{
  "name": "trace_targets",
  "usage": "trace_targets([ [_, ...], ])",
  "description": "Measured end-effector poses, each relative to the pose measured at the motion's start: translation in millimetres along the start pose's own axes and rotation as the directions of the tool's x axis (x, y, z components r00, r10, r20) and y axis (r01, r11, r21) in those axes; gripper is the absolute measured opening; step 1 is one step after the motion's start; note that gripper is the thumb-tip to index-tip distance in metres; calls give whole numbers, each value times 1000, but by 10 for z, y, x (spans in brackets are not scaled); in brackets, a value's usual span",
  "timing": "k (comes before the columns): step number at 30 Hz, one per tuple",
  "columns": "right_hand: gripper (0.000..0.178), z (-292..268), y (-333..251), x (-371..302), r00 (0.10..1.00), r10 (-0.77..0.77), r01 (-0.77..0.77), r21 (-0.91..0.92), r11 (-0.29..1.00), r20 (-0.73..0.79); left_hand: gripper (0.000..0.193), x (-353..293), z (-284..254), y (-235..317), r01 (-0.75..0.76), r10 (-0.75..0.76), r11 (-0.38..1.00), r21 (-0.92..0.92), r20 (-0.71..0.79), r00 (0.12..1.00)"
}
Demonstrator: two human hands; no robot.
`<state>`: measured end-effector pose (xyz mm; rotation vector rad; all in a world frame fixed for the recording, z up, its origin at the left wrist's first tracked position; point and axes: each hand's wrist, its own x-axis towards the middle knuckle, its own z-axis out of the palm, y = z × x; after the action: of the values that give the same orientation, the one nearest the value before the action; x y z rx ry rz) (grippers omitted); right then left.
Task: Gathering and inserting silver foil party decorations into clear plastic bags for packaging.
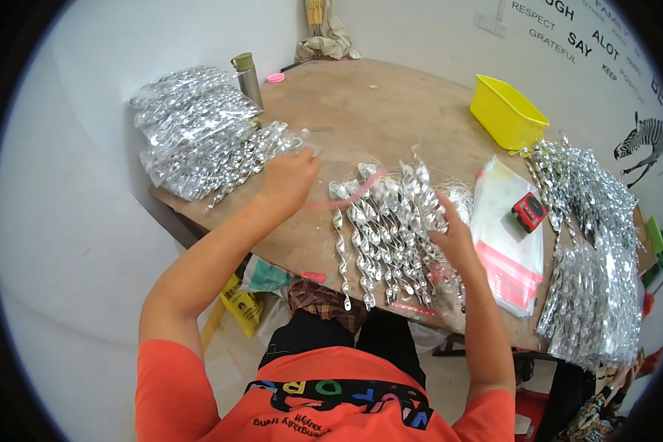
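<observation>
L hand [293, 178] curled, R hand [455, 234] half-open at silver strips [359, 239]; grips unclear. Red device [529, 212] atop clear bags [498, 221], R.

Shiny silver, spiral-twisted foil strands [370, 239]: several, laid side by side at frame centre, lower ends separate, pointing toward the bottom edge.
Crumpled-looking bunch of shiny silver twisted foil [421, 193]: just right of centre, partly blurred, beside the strands.
Slender bundle of silver twisted foil [252, 153]: left of centre, slanting from upper right to lower left.
</observation>
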<state>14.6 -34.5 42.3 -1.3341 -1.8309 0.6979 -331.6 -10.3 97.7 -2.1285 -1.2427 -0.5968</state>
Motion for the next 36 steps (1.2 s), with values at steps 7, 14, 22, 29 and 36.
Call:
trace_targets([
  [7,79,162,95,-129,997,-84,83,-136,987,-1,11,0,1,7,-89,86,994,-63,-44,995],
  [14,76,-225,-228,-158,993,116,-110,205,973,-20,14,-78,-6,-24,-36,31,993,-116,-45,999],
  [22,73,-317,-441,-214,983,177,-115,584,804,-50,16,-23,-44,133,-7,11,987,-158,27,1000],
  [29,77,-405,-813,-401,976,193,-68,704,707,-100,30,-57,112,224,26,11,981,-190,190,982],
  [36,83,-194,-926,-516,985,149,-166,713,681,87,32,148,165,314,148,-89,967,-206,270,959],
])
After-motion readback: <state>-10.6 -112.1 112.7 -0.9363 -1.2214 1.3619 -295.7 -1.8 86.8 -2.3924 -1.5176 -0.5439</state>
